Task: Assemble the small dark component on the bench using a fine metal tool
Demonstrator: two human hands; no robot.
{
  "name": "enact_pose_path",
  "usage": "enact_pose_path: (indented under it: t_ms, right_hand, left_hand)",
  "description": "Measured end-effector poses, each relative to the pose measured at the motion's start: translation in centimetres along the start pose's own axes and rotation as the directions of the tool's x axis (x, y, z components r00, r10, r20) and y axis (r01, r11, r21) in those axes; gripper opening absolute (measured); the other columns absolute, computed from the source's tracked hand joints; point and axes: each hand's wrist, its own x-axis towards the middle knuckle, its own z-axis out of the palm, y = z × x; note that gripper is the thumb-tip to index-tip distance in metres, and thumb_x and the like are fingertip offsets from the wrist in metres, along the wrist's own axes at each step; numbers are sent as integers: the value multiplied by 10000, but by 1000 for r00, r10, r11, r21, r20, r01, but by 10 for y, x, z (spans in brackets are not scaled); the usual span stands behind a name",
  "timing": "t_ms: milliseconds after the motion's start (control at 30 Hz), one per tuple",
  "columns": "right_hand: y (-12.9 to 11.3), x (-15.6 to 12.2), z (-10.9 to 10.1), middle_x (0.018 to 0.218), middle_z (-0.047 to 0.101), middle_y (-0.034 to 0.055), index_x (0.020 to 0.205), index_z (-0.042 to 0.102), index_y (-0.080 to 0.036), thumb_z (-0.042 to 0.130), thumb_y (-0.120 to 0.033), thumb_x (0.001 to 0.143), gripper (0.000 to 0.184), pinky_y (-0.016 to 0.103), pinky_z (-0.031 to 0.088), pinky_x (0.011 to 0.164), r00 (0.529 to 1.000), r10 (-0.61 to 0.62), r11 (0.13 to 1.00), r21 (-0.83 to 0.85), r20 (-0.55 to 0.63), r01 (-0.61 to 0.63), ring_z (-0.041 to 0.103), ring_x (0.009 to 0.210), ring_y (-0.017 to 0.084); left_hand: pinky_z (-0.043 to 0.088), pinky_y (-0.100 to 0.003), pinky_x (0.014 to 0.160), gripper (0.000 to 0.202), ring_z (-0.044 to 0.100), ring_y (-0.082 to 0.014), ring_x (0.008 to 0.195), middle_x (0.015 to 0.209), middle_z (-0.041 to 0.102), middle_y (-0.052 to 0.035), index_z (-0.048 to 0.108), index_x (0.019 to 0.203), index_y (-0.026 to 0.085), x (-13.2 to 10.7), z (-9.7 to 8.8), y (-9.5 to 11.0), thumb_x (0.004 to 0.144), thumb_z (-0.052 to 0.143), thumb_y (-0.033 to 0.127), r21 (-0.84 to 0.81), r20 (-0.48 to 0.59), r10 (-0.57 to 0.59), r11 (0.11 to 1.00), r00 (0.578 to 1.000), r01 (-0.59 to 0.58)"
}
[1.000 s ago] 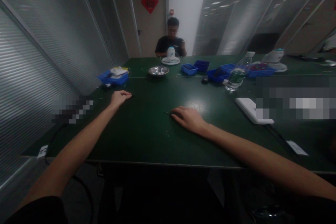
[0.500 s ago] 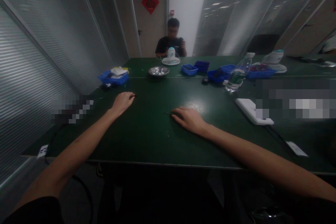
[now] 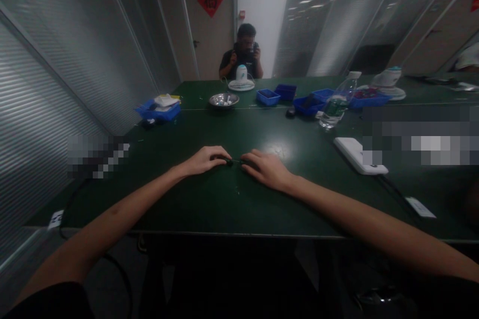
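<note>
Both my hands rest on the dark green table (image 3: 209, 199), close together near its middle. My left hand (image 3: 205, 159) is curled, its fingertips pinched on a small dark piece (image 3: 228, 161) that I cannot make out. My right hand (image 3: 266, 168) lies palm down with bent fingers pressing the other end of a thin dark strip (image 3: 235, 161) that runs between the two hands. What the strip is stays too dim to tell.
Further back stand a steel bowl (image 3: 223, 100), several blue bins (image 3: 268, 96), a blue tray with papers (image 3: 157, 108), a water bottle (image 3: 337, 104) and two small white fans (image 3: 241, 79). A white box (image 3: 352, 152) lies at the right. A person sits at the far end.
My left hand slid from the left part of the table rightwards to meet my right hand. The right hand stayed put. The person at the far end raised both hands to the face.
</note>
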Motion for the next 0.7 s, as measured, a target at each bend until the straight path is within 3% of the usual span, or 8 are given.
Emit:
enact_pose_path:
  t_ms: [267, 700]
  right_hand:
    - [2, -1, 3, 1151, 639, 95, 1347, 569, -202, 449, -424, 1064, 379, 310, 485, 702, 999, -13, 1000, 2, -37, 13, 626, 815, 183]
    - [0, -1, 2, 1136, 630, 84, 1342, 571, -206, 447, -404, 1067, 361, 297, 475, 694, 998, -40, 999, -3, -41, 40, 612, 797, 168]
  left_hand:
    - [472, -375, 973, 242, 640, -223, 1069, 1131, 705, -80, 723, 1182, 203, 2, -1, -2, 997, 582, 272, -71, 22, -2, 997, 1000, 3]
    - [473, -372, 980, 242, 634, -226, 1103, 1163, 699, -81, 718, 1182, 201, 2, -3, 4, 999, 581, 280, -133, 45, -56, 989, 997, 61]
